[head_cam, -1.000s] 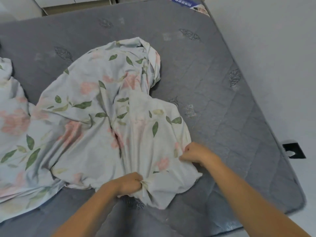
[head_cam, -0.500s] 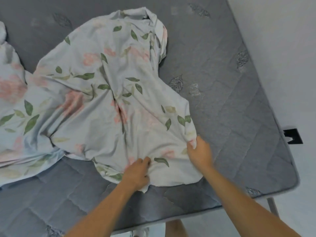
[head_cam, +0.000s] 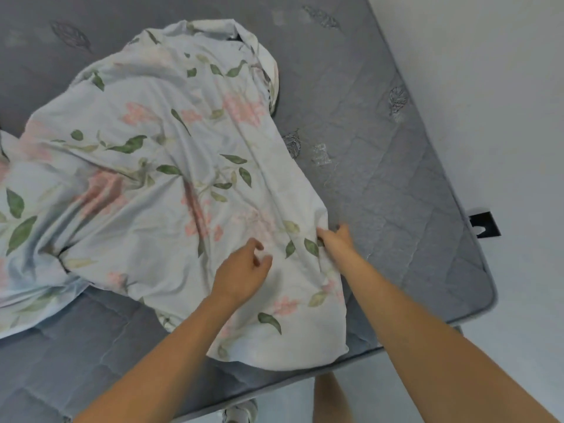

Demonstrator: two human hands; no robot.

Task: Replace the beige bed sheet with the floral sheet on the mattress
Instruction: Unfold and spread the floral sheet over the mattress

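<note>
The floral sheet (head_cam: 171,178), pale blue with pink flowers and green leaves, lies bunched on the bare grey quilted mattress (head_cam: 381,166). Its near corner reaches the mattress's front edge. My left hand (head_cam: 244,270) hovers over the sheet with relaxed, loosely curled fingers and holds nothing. My right hand (head_cam: 335,239) pinches the sheet's right edge, its fingers tucked into the fabric. No beige sheet is in view.
A white wall (head_cam: 488,87) runs along the mattress's right side. A small black bracket (head_cam: 485,224) sticks out there. The pale floor (head_cam: 396,392) and my leg and shoe (head_cam: 241,410) show below the front edge.
My left hand has let go of the sheet and lifted with its fingers relaxed. The sheet has been drawn toward the front edge. My right hand has slid further up along the sheet's right edge.
</note>
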